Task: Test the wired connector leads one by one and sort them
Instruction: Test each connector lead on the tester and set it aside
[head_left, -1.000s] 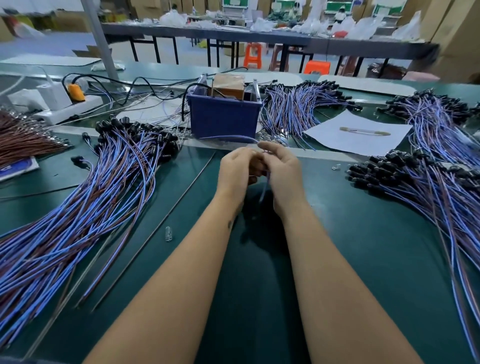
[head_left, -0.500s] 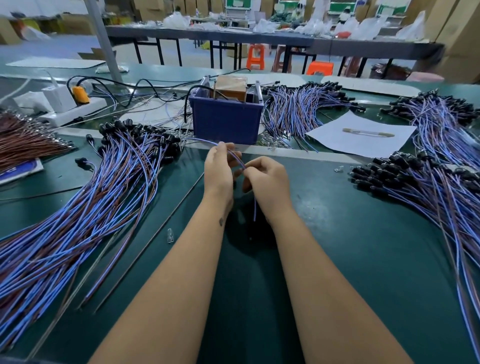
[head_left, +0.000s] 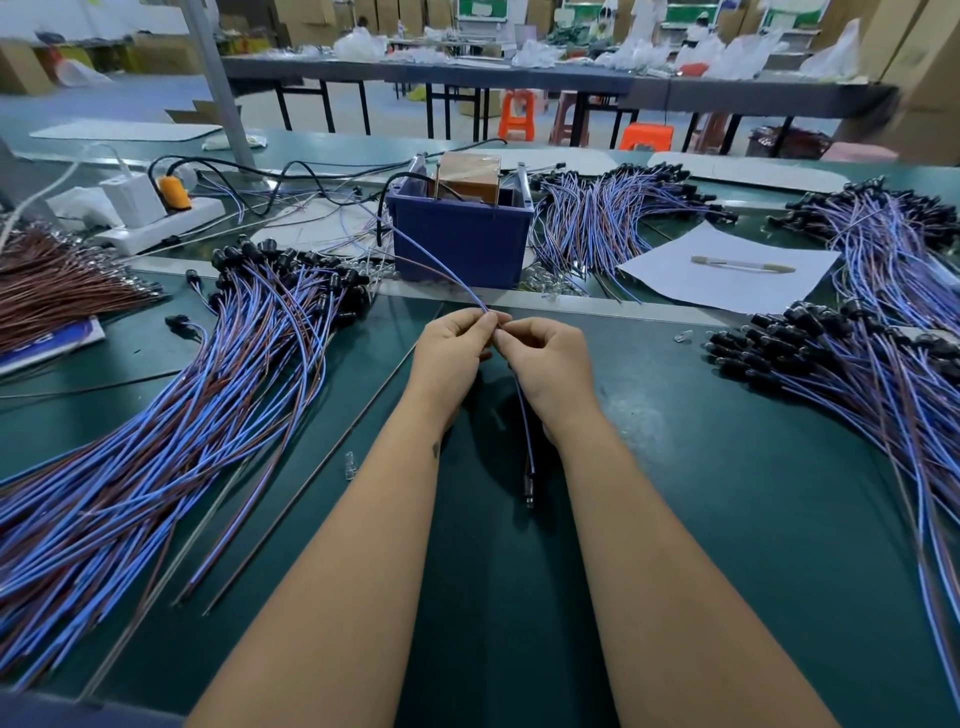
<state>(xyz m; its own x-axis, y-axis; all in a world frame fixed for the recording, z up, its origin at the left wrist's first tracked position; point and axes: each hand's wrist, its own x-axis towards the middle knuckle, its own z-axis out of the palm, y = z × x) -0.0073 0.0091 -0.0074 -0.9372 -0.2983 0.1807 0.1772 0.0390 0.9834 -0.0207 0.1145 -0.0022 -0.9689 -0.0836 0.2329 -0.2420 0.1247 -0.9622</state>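
Note:
My left hand (head_left: 451, 347) and my right hand (head_left: 546, 364) meet at their fingertips over the green table (head_left: 727, 519). Between them they pinch a blue-and-brown wired lead (head_left: 524, 431). Its lower end hangs between my wrists, with a small metal connector (head_left: 530, 486) at the tip. A blue-and-brown wire (head_left: 441, 273) rises from my fingers toward the blue test box (head_left: 460, 239). A big pile of leads with black connectors (head_left: 171, 415) lies to my left. Another pile of such leads (head_left: 857, 384) lies to my right.
Further lead bundles (head_left: 602, 218) lie behind the box, and a brown wire bundle (head_left: 57, 291) at the far left. A white paper with a pen (head_left: 727, 270) sits right of the box. A white power strip (head_left: 156, 223) is back left. Thin rods (head_left: 311, 467) cross the table.
My hands have shifted slightly toward the blue box. More of the lead now hangs down between my wrists, with its connector showing.

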